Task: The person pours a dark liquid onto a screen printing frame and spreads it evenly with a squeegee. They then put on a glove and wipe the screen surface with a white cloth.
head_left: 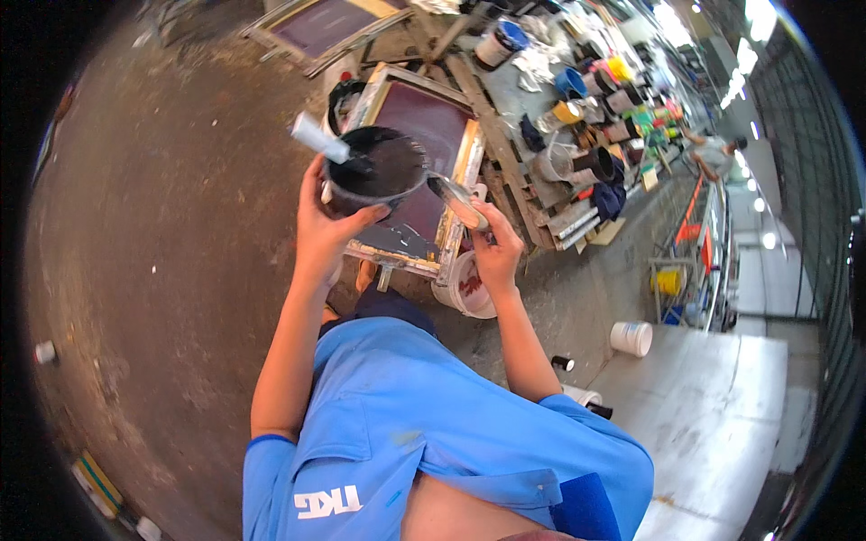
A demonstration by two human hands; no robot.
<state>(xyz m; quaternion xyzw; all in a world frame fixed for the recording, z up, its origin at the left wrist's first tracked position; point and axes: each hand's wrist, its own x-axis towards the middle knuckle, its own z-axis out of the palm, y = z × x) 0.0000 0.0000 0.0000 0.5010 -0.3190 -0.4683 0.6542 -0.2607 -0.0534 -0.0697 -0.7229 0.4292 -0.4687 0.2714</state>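
Observation:
My left hand (327, 224) is closed around the near left side of a dark round tub (383, 185), its thumb along the rim. Black, wet-looking stuff coats the inside. A white stick-like piece (317, 137) leans out over the tub's left edge; its lower end is in the black. In my right hand (498, 245) is a spatula (458, 204) with a pale handle and a dark, smeared blade. The blade's tip is at the tub's right rim; whether it touches I cannot tell. Below the tub lies a framed printing screen (419, 113) with purple mesh.
A white bucket (465, 293) with reddish stains stands below my right hand. Another framed screen (329, 22) lies farther off. To the right, a bench (519, 99) carries several pots and tubs. A white pail (631, 338) is at right, and a person (717, 155) is in the distance.

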